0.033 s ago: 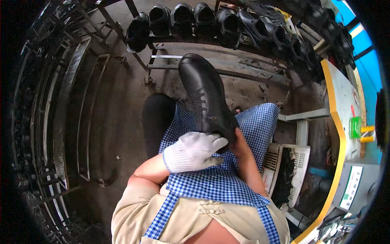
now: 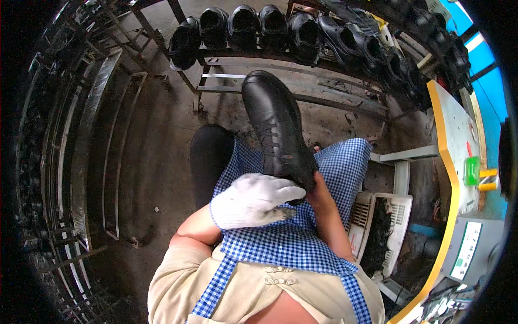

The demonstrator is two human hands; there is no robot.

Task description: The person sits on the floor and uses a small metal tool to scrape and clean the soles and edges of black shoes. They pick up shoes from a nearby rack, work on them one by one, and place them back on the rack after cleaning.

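Observation:
A black lace-up leather shoe [image 2: 272,110] is held over my lap, its rounded toe pointing away from me and its opening toward me. My left hand [image 2: 256,200], in a white knitted glove with darkened thumb tip, is closed at the shoe's opening, fingers bent over the collar. What the fingertips touch inside is hidden. My bare right hand [image 2: 320,195] grips the heel from the right side; most of its fingers are out of sight behind the shoe. A blue checked apron [image 2: 342,162] covers my lap beneath it.
Several black shoes [image 2: 242,27] stand along a metal rack [image 2: 221,75] ahead. To the right is a yellow-edged worktable [image 2: 443,135] with a green container [image 2: 471,171]. A white plastic basket [image 2: 398,221] holding dark scraps sits below it. Metal frames [image 2: 97,124] stand at left.
The shoe has shifted slightly to the right and its top has turned a little. My gloved left hand has moved slightly; both hands keep their places on the shoe.

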